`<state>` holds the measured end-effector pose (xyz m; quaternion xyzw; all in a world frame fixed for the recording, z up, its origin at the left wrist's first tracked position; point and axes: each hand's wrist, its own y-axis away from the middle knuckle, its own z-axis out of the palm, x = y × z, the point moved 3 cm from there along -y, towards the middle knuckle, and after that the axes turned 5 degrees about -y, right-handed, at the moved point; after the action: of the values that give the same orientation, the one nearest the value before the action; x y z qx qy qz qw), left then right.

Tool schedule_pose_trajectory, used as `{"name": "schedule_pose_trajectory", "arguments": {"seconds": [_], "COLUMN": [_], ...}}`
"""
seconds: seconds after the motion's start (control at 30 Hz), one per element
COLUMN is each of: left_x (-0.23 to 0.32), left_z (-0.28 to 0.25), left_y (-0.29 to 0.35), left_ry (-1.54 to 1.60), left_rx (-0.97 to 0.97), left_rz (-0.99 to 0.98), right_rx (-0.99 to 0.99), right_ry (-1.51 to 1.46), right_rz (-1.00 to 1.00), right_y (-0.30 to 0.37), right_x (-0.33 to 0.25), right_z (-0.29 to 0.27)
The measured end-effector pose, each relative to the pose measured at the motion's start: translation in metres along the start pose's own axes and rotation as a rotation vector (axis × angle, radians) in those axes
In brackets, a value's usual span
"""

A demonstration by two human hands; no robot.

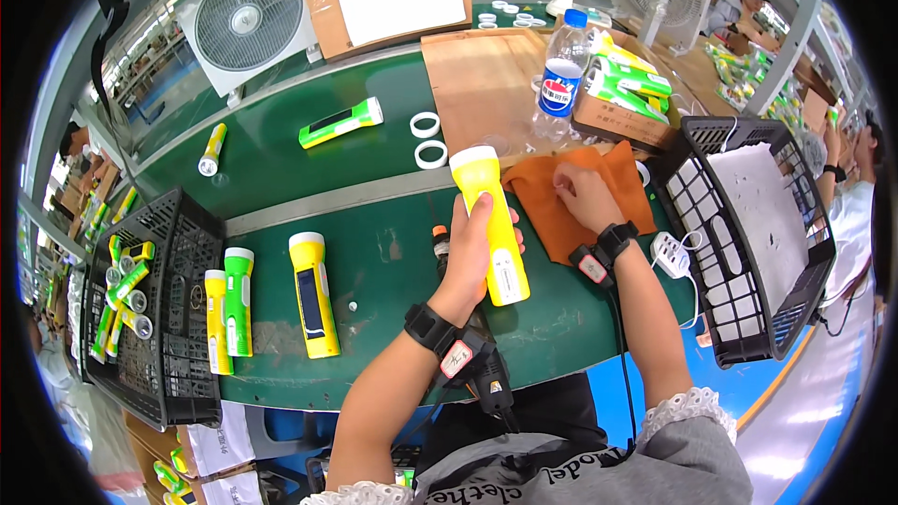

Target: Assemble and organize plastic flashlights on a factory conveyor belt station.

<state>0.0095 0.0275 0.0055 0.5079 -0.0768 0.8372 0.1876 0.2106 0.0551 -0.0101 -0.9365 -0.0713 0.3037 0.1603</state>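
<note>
My left hand (pixel 465 252) is wrapped round a yellow flashlight (pixel 496 238) with a white head, held tilted above the green bench. On the bench's right part, my right hand (pixel 587 196) rests over an orange cloth (pixel 543 210); its fingers are curled in and pinch at the cloth. To the left stand a yellow flashlight with a dark panel (pixel 312 299), a green flashlight (pixel 239 304) and another yellow one (pixel 216 323). Just behind my left hand is a small bottle with an orange cap (pixel 440 238), partly hidden. Two white rings (pixel 430 154) lie beyond the flashlight I hold.
Black crates stand at left (pixel 178 290) with flashlights, and at right (pixel 748 318) with white sheets. Behind are a blue-capped bottle (pixel 561 84), a carton of flashlights (pixel 622 117), a wooden board (pixel 477 65) and a fan (pixel 245 19). A white power strip (pixel 671 254) trails cables.
</note>
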Motion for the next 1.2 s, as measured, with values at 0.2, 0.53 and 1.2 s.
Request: {"name": "schedule_pose_trajectory", "arguments": {"seconds": [0.2, 0.53, 1.2], "left_x": [-0.003, -0.009, -0.006], "left_z": [-0.004, 0.005, 0.010], "left_y": [-0.001, -0.003, 0.003], "left_ry": [-0.030, -0.283, -0.603], "left_rx": [0.025, -0.174, -0.175], "left_rz": [-0.030, 0.069, 0.196], "right_rx": [0.138, 0.188, 0.179], "right_ry": [-0.401, -0.516, -0.228], "right_rz": [0.006, -0.165, -0.276], "right_y": [0.015, 0.025, 0.029], "right_x": [-0.058, -0.081, -0.086], "right_z": [-0.018, -0.017, -0.028]}}
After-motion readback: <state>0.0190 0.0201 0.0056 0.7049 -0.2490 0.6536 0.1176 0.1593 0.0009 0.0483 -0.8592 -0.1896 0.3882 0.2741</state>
